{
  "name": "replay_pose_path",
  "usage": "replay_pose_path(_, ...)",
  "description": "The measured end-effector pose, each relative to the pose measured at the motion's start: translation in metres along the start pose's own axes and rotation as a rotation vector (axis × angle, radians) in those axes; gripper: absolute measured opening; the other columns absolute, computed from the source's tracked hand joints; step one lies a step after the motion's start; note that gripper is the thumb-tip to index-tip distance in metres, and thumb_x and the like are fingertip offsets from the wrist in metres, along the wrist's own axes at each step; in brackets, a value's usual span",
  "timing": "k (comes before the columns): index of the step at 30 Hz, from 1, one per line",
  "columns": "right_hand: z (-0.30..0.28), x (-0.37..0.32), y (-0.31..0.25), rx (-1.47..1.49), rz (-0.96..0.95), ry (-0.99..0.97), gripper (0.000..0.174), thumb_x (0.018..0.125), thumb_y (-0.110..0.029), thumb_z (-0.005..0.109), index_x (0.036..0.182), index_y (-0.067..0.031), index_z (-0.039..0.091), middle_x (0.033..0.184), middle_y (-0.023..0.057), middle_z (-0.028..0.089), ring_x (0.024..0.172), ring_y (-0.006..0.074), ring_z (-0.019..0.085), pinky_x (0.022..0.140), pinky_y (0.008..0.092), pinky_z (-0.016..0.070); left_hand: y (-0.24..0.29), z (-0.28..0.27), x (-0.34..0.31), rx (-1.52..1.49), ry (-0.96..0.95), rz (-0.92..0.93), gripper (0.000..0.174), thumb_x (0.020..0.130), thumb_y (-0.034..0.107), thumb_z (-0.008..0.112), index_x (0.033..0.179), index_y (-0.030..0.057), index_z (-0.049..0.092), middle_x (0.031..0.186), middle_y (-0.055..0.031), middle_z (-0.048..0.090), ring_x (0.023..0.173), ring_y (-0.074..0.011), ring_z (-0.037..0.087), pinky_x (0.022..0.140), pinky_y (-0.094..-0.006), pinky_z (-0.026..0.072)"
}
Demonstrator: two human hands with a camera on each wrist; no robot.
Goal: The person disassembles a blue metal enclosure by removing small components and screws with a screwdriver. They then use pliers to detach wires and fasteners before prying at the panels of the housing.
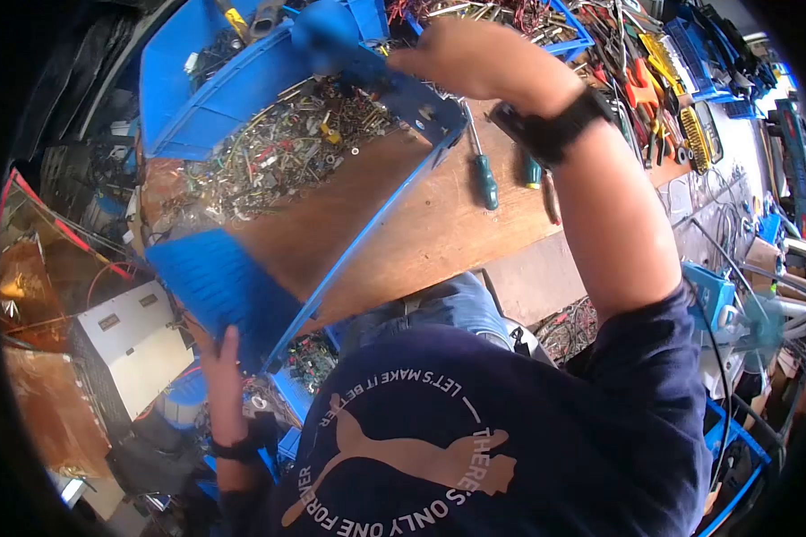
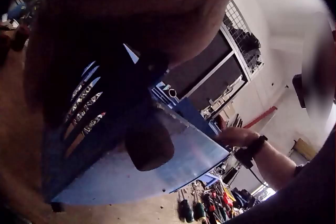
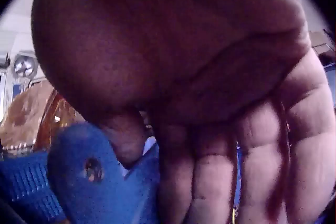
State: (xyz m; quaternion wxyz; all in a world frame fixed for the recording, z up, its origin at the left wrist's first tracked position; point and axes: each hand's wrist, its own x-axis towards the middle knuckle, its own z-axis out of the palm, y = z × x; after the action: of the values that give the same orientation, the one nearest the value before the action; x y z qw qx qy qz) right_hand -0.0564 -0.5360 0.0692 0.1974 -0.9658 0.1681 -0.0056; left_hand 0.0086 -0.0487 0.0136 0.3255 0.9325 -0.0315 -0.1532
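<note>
A long blue metal casing (image 1: pixel 381 219), with slots in its wide end, is held tilted over the wooden bench. My left hand (image 1: pixel 224 376) grips the slotted end at the lower left; in the left wrist view its thumb (image 2: pixel 149 145) lies on the casing's pale blue face (image 2: pixel 113 182). The right hand (image 1: pixel 497 67) holds the far end near the blue bin. In the right wrist view, the thumb and fingers (image 3: pixel 210 176) of that hand are round a rounded blue end (image 3: pixel 84 182) with a hole. The casing hides some of the left fingers.
Small metal scraps (image 1: pixel 287 152) lie heaped on the wooden bench (image 1: pixel 421 242), beside a blue bin (image 1: pixel 224 98). A green-handled screwdriver (image 1: pixel 485 183) lies right of the casing, with pliers and other tools (image 1: pixel 645 89) beyond. A white box (image 1: pixel 134 336) stands at the left.
</note>
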Motion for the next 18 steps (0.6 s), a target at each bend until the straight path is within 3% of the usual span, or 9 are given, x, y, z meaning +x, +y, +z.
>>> replay_pose_path(3,-0.005,-0.041,0.017,0.402,-0.029,0.485,0.034,0.091,-0.027,0.056,0.097,0.0055,0.062,0.08,0.012,0.067,0.072,0.0182,0.063,0.068,0.0307,0.048,0.02,-0.009,-0.005,-0.063,0.166,0.065,0.047,0.091,0.025,0.055,0.128,-0.0036,0.046,0.113,-0.0115,0.058,0.1,-0.0199,0.056,0.085,-0.032,0.0449)
replay_pose_path(5,0.002,-0.084,0.036,0.605,0.166,0.541,0.03,0.091,-0.025,0.056,0.09,0.0026,0.066,0.075,0.0083,0.065,0.064,0.0144,0.06,0.059,0.0284,0.0474,0.017,-0.018,0.001,0.027,0.275,0.201,0.038,0.096,0.02,0.046,0.122,-0.0071,0.05,0.113,-0.014,0.058,0.103,-0.0217,0.054,0.091,-0.0335,0.0419)
replay_pose_path(7,0.019,-0.122,0.063,0.677,0.289,0.575,0.023,0.09,-0.019,0.058,0.088,0.0027,0.065,0.069,0.0028,0.06,0.06,0.0063,0.051,0.054,0.0222,0.041,0.015,-0.019,0.005,0.091,0.308,0.386,0.035,0.095,0.019,0.045,0.116,-0.0078,0.054,0.112,-0.0157,0.058,0.104,-0.0255,0.054,0.096,-0.0363,0.0385)
replay_pose_path(10,0.059,-0.164,0.081,0.785,0.407,0.613,0.022,0.092,-0.018,0.058,0.091,0.003,0.063,0.069,0.0024,0.06,0.061,0.0071,0.052,0.055,0.0208,0.0401,0.012,-0.024,0.02,0.251,0.162,0.68,0.035,0.095,0.021,0.043,0.111,-0.0078,0.056,0.113,-0.0183,0.058,0.108,-0.0318,0.052,0.099,-0.0416,0.0357)
replay_pose_path(13,0.087,-0.188,0.088,0.823,0.41,0.651,0.017,0.092,-0.015,0.06,0.096,0.0021,0.062,0.071,0.0022,0.06,0.062,0.0069,0.053,0.057,0.0204,0.0415,0.004,-0.027,0.024,0.354,0.35,0.916,0.045,0.098,0.029,0.036,0.114,-0.0095,0.052,0.12,-0.0209,0.054,0.117,-0.0366,0.048,0.103,-0.046,0.0335)
replay_pose_path(16,0.11,-0.192,0.084,0.861,0.337,0.737,0.015,0.091,-0.012,0.06,0.098,0.0017,0.062,0.077,0.0022,0.061,0.065,0.0067,0.054,0.058,0.02,0.0428,-0.011,-0.04,0.037,0.205,0.194,0.884,0.05,0.099,0.032,0.026,0.12,-0.0068,0.049,0.125,-0.0211,0.05,0.122,-0.0369,0.043,0.108,-0.0504,0.0265)
replay_pose_path(18,0.127,-0.195,0.081,0.864,0.287,0.806,0.015,0.09,-0.01,0.061,0.1,0.0016,0.062,0.08,0.0023,0.062,0.066,0.0066,0.055,0.059,0.0196,0.0433,-0.019,-0.038,0.046,-0.039,0.031,0.92,0.051,0.097,0.039,0.031,0.121,-0.0027,0.049,0.124,-0.0184,0.051,0.123,-0.0334,0.043,0.109,-0.0496,0.0244)
